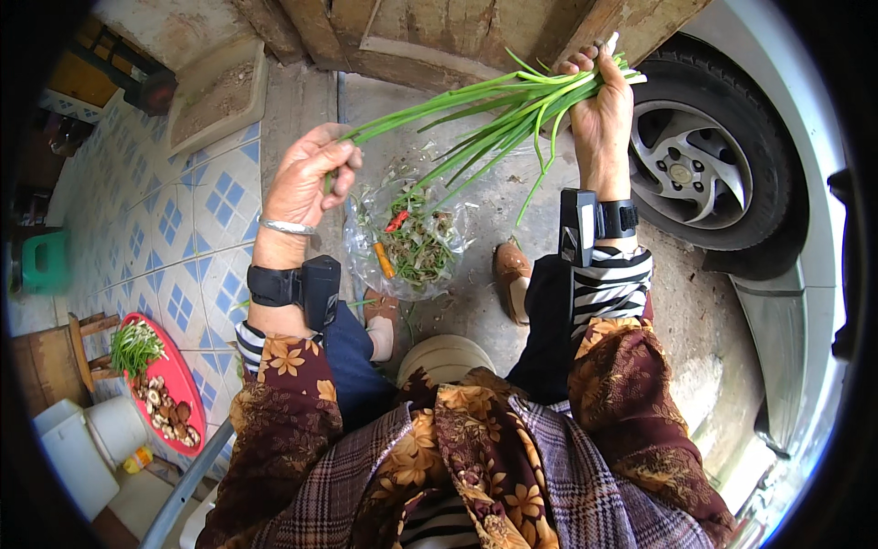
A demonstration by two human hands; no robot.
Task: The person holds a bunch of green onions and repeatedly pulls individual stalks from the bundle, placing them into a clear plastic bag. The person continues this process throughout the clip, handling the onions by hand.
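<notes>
A bunch of green onions [494, 123] stretches across the view between my hands. Near the white root ends, my right hand [597, 89] grips the bunch in its fist. My left hand [315, 168] pinches the green tips of some of the leaves, while other leaves droop loose between the hands. On the ground below lies a clear plastic bag [363, 264], spread open under a heap of plant trimmings [422, 247]. A red piece [397, 220] and an orange-brown piece [383, 261] rest on that heap.
A car wheel [686, 165] and silver car body stand close on the right. At left, a red tray [186, 384] holds cut green onions [134, 348] and mushrooms [164, 412] beside a wooden stool [86, 350]. A wooden door [439, 34] is ahead.
</notes>
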